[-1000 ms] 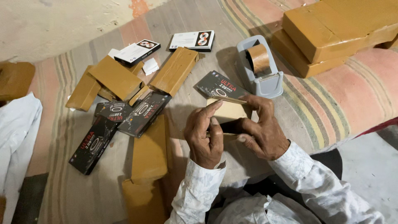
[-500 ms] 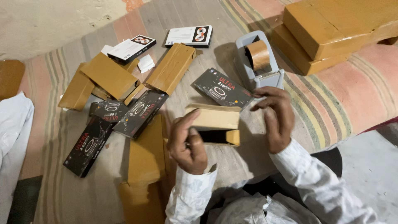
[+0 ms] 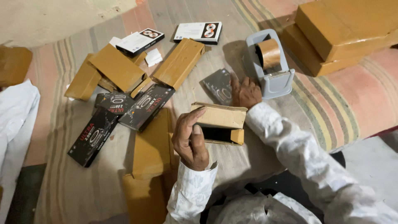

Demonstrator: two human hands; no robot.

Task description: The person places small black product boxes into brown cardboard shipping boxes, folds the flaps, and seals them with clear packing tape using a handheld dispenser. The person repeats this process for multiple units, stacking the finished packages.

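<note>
My left hand [image 3: 190, 139] holds a brown cardboard carton [image 3: 219, 120] by its left side, with the open dark end facing me. My right hand [image 3: 245, 92] reaches forward, and its fingers lie on a black product box [image 3: 217, 85] that rests flat on the striped mat [image 3: 306, 103]. That box sits just left of a grey tape dispenser [image 3: 271, 79] holding a roll of brown tape [image 3: 269, 53]. I cannot see a firm grip on the black box.
Several brown cartons [image 3: 179, 62] and black boxes [image 3: 146, 105] lie scattered to the left, and two white boxes [image 3: 198, 32] sit farther back. Large stacked brown parcels [image 3: 344, 29] fill the upper right. Another person's white sleeve [image 3: 16, 116] is at the left edge.
My right hand let go of the brown carton and moved forward onto the black box by the dispenser. My left hand kept the carton and turned its open end towards me.
</note>
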